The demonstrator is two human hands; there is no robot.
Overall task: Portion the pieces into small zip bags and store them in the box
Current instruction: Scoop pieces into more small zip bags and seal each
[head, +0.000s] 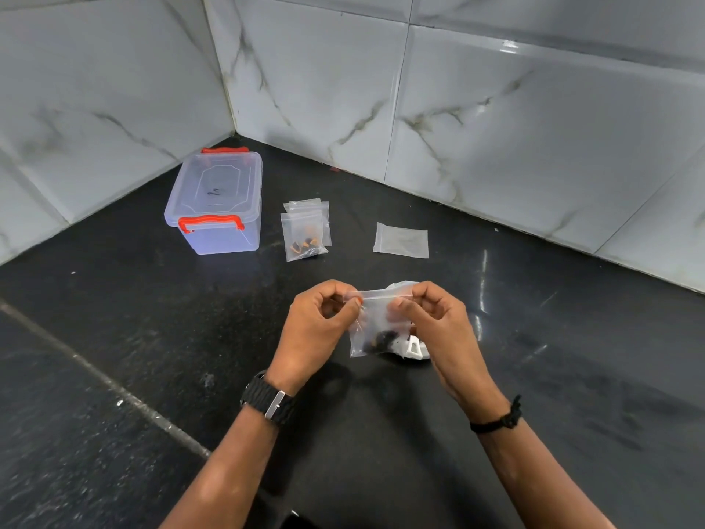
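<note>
Writing: only a dark scribble on the lid of the storage box point(215, 202), not legible. No brand visible anywhere.

Both hands up over the black worktop point(114, 318), holding a small clear zip bag point(372, 326) by its top strip. Left hand point(318, 330): thumb and forefinger clamped on the left end of the zip strip. Right hand point(435, 322): fingers point(400, 304) curled, pinching the right end. Bag hangs between them, dark pieces with some orange point(381, 340) bunched at the bottom. Can't tell if the zip is sealed.

Hard to make out: a white object point(414, 347) on the worktop right behind the bag, mostly hidden by the bag and right hand, with one squarish opening showing. Can't identify it.

Around: box sits far left near the wall corner, lid on, translucent, red-orange latches front and back. Just right of it, a small stack of zip bags point(305, 232), the front one holding orange-and-black pieces; contents of the ones behind can't be seen. Further right, well apart, a flat zip bag point(401, 240) lying alone. Marbled wall tiles point(496, 108) behind. Black watch point(271, 399) on left wrist, black cord band point(499, 421) on right.
</note>
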